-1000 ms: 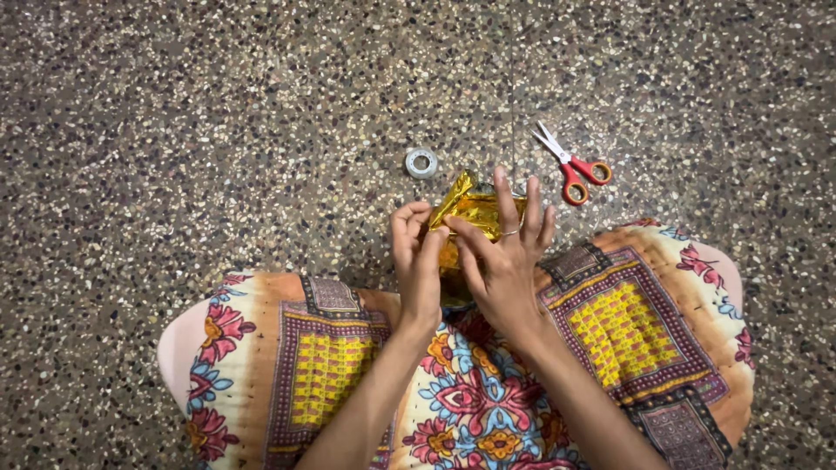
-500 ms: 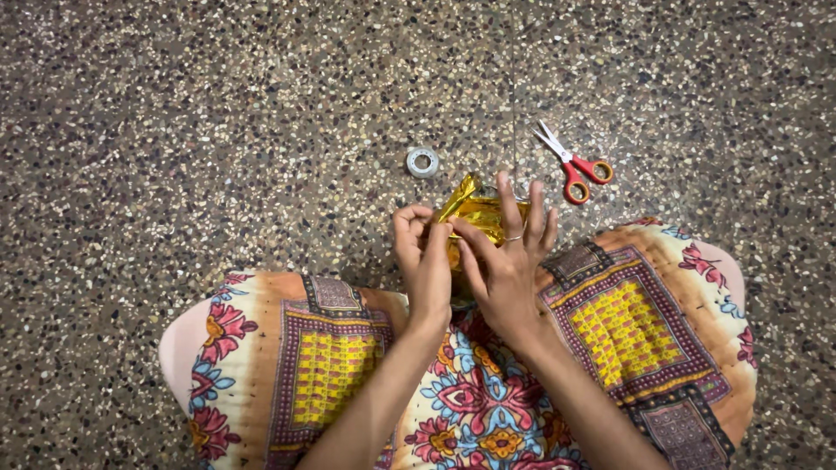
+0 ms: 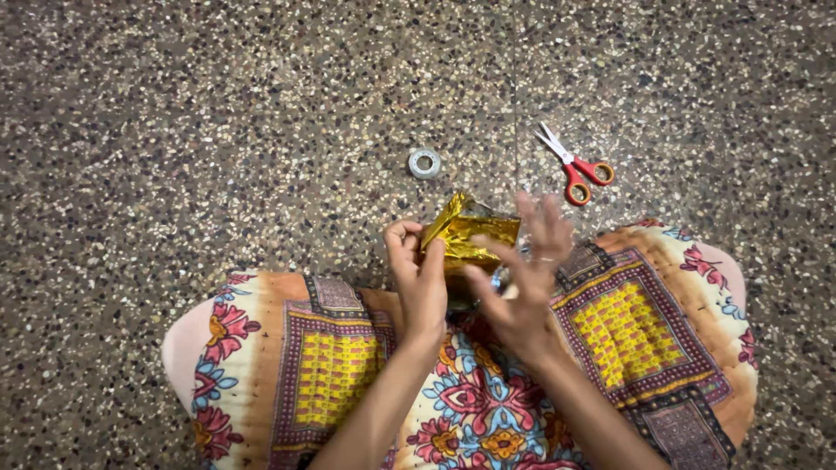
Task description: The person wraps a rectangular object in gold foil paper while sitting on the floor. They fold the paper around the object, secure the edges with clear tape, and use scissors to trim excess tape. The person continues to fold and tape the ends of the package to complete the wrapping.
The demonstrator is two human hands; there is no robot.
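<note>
Gold-foil parcel [image 3: 470, 239] sits over my lap at twelve o'clock from both hands, long axis nine-to-three, my left hand [image 3: 418, 274] pinching its left end while my right hand [image 3: 522, 278] hovers spread and blurred just beside it; tape roll [image 3: 424, 163] and scissors [image 3: 575, 165] lie beyond on open floor [image 3: 174, 130].
</note>
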